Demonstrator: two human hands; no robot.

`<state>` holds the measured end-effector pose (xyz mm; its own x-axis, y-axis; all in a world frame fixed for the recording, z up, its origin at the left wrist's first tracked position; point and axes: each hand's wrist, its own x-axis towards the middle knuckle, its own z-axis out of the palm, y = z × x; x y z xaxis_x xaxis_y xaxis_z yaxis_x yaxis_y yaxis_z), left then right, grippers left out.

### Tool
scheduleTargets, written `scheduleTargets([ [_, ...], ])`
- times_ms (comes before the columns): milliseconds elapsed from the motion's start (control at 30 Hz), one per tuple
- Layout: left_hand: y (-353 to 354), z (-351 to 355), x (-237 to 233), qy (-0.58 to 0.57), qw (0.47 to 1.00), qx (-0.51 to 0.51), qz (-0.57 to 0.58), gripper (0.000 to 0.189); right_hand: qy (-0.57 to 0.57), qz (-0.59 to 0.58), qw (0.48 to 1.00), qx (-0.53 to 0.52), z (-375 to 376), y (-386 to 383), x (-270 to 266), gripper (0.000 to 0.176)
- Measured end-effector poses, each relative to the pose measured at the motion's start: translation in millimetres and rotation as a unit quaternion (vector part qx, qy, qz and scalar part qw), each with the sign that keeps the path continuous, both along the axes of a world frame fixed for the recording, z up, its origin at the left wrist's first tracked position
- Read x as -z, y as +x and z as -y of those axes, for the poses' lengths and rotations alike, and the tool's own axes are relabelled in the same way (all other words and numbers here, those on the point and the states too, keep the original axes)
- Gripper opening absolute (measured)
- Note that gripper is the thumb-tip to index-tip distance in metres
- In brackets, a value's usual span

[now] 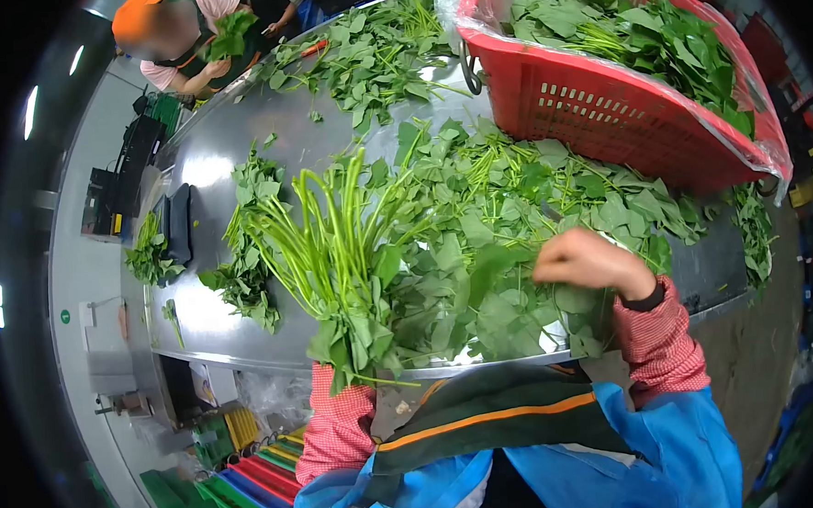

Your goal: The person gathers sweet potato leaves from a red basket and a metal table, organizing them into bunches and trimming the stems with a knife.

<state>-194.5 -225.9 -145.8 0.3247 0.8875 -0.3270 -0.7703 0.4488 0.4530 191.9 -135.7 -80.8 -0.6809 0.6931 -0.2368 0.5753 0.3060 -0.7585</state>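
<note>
A thick bunch of leafy greens (348, 285) stands with its cut stems up and its leaves hanging down over my left hand. Leaves hide the fingers, but the checked left sleeve (337, 419) leads straight up into the bunch, which my left hand holds. My right hand (583, 261) is over the loose greens (476, 186), its fingers curled together and slightly blurred. A smeared leaf (496, 269) at those fingertips appears to be in their pinch. Beneath both hands lies the metal table (210, 195).
A red crate (592, 106) lined with plastic and full of greens stands at the back right. Smaller bunches (253, 280) lie left, beside a dark tray (179, 224). Across the table, a person in an orange cap (139, 18) holds greens. Coloured crates (253, 483) stand below left.
</note>
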Motion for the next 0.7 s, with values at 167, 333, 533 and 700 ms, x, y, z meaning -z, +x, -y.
scheduleTargets([
  [167, 13.1, 0.6, 4.0, -0.017, 0.999, 0.037, -0.025, 0.051, -0.010, -0.072, 0.997, -0.010, 2.1, -39.5, 16.8, 0.070],
  [333, 29.3, 2.7, 13.1, -0.029, 0.992, 0.098, -0.073, 0.052, -0.334, -0.491, 0.804, 0.029, -26.5, -92.5, 84.6, 0.111],
  [533, 44.1, 10.2, 25.4, -0.033, 0.970, 0.174, -0.167, 0.054, -0.289, -0.538, 0.779, 0.140, -23.6, -114.8, 42.7, 0.108],
  [700, 63.9, 10.7, -12.1, 0.026, 0.965, 0.164, -0.205, 0.055, -0.313, -0.509, 0.743, 0.302, -31.6, -132.9, 37.6, 0.081],
])
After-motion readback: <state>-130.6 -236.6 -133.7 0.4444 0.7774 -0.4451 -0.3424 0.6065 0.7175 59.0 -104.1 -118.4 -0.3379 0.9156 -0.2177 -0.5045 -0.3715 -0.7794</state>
